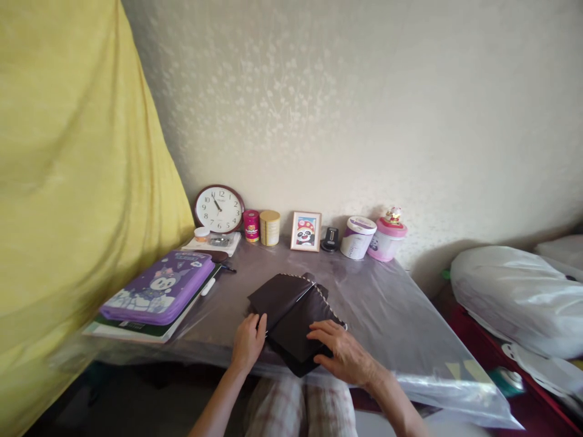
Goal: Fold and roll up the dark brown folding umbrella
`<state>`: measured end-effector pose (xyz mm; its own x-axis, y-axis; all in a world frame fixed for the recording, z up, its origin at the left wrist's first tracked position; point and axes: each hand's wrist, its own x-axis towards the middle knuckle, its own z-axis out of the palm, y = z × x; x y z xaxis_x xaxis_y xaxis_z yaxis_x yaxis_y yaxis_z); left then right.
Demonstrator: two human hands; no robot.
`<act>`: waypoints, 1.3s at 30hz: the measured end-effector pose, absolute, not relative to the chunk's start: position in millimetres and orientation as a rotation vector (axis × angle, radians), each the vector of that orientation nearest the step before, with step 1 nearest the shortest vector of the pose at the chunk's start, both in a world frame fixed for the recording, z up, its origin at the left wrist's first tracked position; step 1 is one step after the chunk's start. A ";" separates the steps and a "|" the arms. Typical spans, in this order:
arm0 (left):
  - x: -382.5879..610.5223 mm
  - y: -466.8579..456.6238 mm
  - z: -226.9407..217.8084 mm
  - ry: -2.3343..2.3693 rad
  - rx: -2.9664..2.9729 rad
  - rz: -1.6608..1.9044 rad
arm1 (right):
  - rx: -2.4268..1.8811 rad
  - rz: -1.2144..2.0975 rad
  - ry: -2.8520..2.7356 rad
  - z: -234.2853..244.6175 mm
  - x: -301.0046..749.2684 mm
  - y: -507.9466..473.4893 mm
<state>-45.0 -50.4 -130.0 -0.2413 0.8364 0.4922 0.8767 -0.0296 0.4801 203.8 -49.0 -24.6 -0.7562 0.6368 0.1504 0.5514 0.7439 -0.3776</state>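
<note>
A black bag (pixel 296 328), which looks like paper, lies on the table near its front edge. A light and dark twisted cord (pixel 324 297) runs along its far and right side. My left hand (pixel 248 343) is closed on the bag's left edge, thumb towards the bag, most fingertips hidden. Across the right part of the bag rests my right hand (pixel 341 352), its fingers spread and bent a little. One front corner of the bag juts over the table edge above my lap.
Plastic film covers the table (pixel 387 328). On the left a purple zip case (pixel 159 288) lies on books. A clock (pixel 219 209), tins (pixel 269 228), a picture frame (pixel 306 231) and tubs (pixel 358 238) line the wall. A yellow curtain (pixel 82 152) hangs left; white bags (pixel 514 297) stand right.
</note>
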 end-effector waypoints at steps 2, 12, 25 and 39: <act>-44.8 -50.7 -129.3 -2.143 -1.903 -1.135 | -0.939 0.404 -2.682 -28.4 203.1 -50.7; -45.0 -50.8 -129.8 -2.133 -1.891 -1.126 | -0.971 0.148 -2.639 -35.7 202.7 -51.6; -45.8 -50.2 -131.5 -2.144 -1.901 -1.120 | -1.027 0.045 -2.625 -36.7 205.3 -51.1; -45.1 -50.9 -128.6 -2.210 -1.914 -1.183 | -1.085 0.136 -2.425 -16.4 179.4 -30.3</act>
